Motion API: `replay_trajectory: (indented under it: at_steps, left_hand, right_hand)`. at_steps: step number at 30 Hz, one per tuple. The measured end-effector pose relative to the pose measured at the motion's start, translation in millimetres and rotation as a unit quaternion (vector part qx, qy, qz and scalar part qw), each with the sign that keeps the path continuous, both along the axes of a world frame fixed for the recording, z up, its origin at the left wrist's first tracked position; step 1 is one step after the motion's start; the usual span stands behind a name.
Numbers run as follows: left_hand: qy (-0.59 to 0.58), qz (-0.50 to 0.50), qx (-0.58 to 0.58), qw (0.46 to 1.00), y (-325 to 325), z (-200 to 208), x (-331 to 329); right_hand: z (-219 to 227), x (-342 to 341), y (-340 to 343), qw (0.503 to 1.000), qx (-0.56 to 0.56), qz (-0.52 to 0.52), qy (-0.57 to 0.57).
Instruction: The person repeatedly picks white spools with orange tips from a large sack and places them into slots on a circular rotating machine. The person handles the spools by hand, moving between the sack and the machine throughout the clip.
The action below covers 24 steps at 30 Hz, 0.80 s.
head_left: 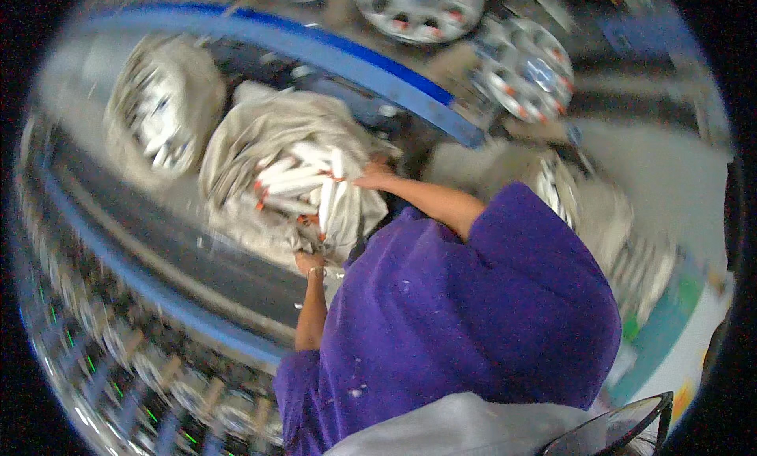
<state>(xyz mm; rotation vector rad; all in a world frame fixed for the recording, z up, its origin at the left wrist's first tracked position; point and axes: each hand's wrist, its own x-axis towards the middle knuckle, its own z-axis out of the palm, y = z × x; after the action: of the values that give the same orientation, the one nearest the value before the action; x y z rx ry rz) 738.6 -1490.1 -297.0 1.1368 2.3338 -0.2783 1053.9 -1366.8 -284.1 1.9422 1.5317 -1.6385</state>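
A large beige cloth sack lies open in front of me, filled with long white yarn bobbins that have orange-red ends. My left hand is closed on the sack's near edge, where the cloth bunches up. On the right side of the mouth, my right hand is closed at the sack's rim, next to the bobbins. Its fingertips are partly hidden and blurred.
Another filled sack stands to the left. A blue beam crosses behind the sacks. Beyond it are two pale round holed discs. A long spindle machine runs along the lower left; another sack is at right.
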Motion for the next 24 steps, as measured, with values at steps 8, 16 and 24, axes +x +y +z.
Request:
replay_trajectory:
  at_steps: [8, 16, 24]
  left_hand:
    - [-0.297, 0.458, 0.323, 0.773, 0, 97, 72]
    - [-0.540, 0.500, 0.339, 0.586, 77, 101, 120]
    - [-0.165, 0.286, 0.135, 0.934, 151, 11, 23]
  right_hand:
    - [29, 0, 21, 0.950, 0.202, -0.236, -0.023]
    - [102, -43, 127, 0.864, 0.461, -0.099, 0.178]
    - [26, -69, 172, 0.962, 0.259, 0.011, -0.089]
